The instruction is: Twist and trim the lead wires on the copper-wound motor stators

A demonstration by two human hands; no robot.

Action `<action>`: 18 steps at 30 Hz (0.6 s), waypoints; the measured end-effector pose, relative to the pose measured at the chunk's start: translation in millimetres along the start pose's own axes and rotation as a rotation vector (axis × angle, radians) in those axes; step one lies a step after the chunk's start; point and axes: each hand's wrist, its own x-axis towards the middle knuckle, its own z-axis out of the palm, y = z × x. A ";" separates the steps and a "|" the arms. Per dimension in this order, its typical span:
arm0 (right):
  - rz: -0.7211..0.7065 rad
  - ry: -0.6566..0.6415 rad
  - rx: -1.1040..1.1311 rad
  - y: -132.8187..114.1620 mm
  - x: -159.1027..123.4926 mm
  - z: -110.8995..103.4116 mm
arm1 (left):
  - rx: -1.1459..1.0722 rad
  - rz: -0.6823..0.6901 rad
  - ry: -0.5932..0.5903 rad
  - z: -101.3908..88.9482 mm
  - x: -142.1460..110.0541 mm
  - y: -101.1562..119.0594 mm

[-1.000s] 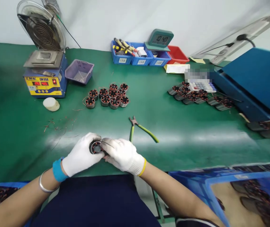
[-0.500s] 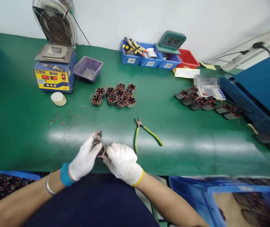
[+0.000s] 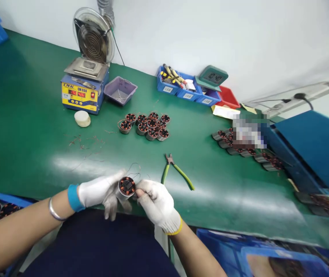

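My left hand (image 3: 107,192), in a white glove, holds a motor stator (image 3: 127,186) near the bench's front edge. Black slots and copper windings on the stator face up, and its metal side is silver. Thin wire (image 3: 135,166) loops loosely above it. Against its right side my right hand (image 3: 155,200), also gloved, has thumb and forefinger pinched together; what is between them is too small to make out. Beyond my right hand lie green-handled side cutters (image 3: 170,161), jaws pointing away. Farther back stands a group of similar stators (image 3: 152,133) with copper wire ends.
At the back left is a soldering pot (image 3: 80,96), with a purple tray (image 3: 120,92) beside it. Wire scraps (image 3: 79,144) lie below a whitish round block (image 3: 82,118). Blue bins (image 3: 167,88) and a clock (image 3: 214,75) line the wall. More stators (image 3: 228,144) stand right.
My view has shifted and turned. The stator, earlier mostly covered by both hands, now shows its top face. My left fingers have moved beneath it, and my right hand stays at its right side.
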 end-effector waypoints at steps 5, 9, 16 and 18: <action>0.383 -0.097 0.555 1.4 0.0 4.1 | 0.654 0.555 0.292 17.1 -17.6 5.8; 0.346 -0.090 0.611 -2.8 -4.2 -3.6 | 1.112 1.033 0.118 11.4 -28.3 -8.4; 0.078 -0.056 0.170 -25.4 3.5 -14.2 | 0.486 0.457 0.103 16.2 -15.4 -2.5; 0.211 -0.067 0.306 -20.9 4.1 -9.8 | 0.495 0.395 0.123 20.1 -18.3 4.8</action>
